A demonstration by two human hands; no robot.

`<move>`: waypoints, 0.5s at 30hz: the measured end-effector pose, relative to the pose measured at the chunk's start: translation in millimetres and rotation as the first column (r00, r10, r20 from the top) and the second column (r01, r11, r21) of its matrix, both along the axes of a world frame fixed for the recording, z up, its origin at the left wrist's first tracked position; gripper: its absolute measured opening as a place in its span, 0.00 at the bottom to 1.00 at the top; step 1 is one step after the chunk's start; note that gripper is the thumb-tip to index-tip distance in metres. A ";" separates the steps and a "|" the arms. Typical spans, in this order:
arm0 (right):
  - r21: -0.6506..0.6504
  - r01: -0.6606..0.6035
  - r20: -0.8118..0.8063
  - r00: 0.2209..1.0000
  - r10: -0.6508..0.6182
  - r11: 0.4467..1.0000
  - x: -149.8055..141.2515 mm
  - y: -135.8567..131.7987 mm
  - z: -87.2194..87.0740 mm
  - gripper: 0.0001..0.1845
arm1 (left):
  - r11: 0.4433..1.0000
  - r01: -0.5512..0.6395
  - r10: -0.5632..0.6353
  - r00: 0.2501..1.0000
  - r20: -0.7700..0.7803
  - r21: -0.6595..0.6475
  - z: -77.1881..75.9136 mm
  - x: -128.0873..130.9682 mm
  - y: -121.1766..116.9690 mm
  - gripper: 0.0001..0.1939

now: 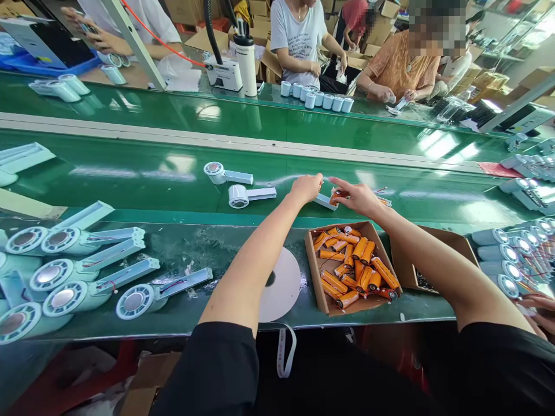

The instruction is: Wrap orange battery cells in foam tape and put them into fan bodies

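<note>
My left hand (307,188) is closed over the belt, at the near end of a pale-blue handheld fan handle (325,201); the fan's head is hidden behind the hand. Between the fingers of my right hand (359,199) is an orange cylindrical battery (334,196), right at the handle's open channel. Two fan bodies (239,196) lie on the belt left of my hands. Thin wires (382,192) and a bit of orange show behind my right wrist. Below my forearms, a cardboard tray (319,292) holds many orange batteries (359,266).
A white tape roll (284,292) lies left of the tray. Fan bodies crowd the bench at left (65,294) and right (498,254). Another cardboard box (451,245) sits under my right forearm. A person's hand (540,309) is at the right edge. Co-workers sit across the green belt (182,173).
</note>
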State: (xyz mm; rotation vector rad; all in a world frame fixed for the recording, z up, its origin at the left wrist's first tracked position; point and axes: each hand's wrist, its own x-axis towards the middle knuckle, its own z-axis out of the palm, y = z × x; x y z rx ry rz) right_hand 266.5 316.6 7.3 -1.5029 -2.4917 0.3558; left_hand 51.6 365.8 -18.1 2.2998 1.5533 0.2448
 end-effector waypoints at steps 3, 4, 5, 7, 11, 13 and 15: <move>-0.004 0.065 -0.095 0.993 -0.065 0.998 -1.9 -2.4 -4.9 0.28 | 1.000 0.004 -0.004 1.000 -0.006 0.007 0.4 3.7 -0.5 0.15; -0.001 0.070 -0.105 0.992 -0.070 0.998 -3.6 -2.8 -5.5 0.23 | 1.000 0.004 -0.004 1.000 -0.009 0.007 0.5 5.3 -0.9 0.14; -0.003 0.065 -0.101 0.993 -0.065 0.998 -5.4 -2.6 -5.7 0.19 | 1.000 0.004 -0.004 1.000 -0.012 0.007 0.7 7.0 -1.5 0.14; -0.024 0.034 -0.056 0.998 -0.035 0.999 -9.2 -0.6 -5.0 0.17 | 1.000 -0.002 0.002 1.000 -0.017 0.008 1.2 10.6 -3.2 0.14; -0.062 -0.012 0.175 0.984 0.023 0.998 -16.1 7.7 -3.9 0.19 | 1.000 -0.027 0.027 0.999 -0.027 0.015 3.4 16.0 -7.9 0.15; -0.062 -0.032 0.298 0.953 0.049 0.998 -20.0 10.9 -5.3 0.22 | 0.999 -0.040 0.040 0.999 -0.031 0.015 4.4 17.2 -10.2 0.15; -0.072 -0.051 0.387 0.919 0.075 0.996 -24.4 12.9 -7.1 0.25 | 0.999 -0.047 0.048 0.998 -0.030 0.011 4.8 18.9 -11.6 0.14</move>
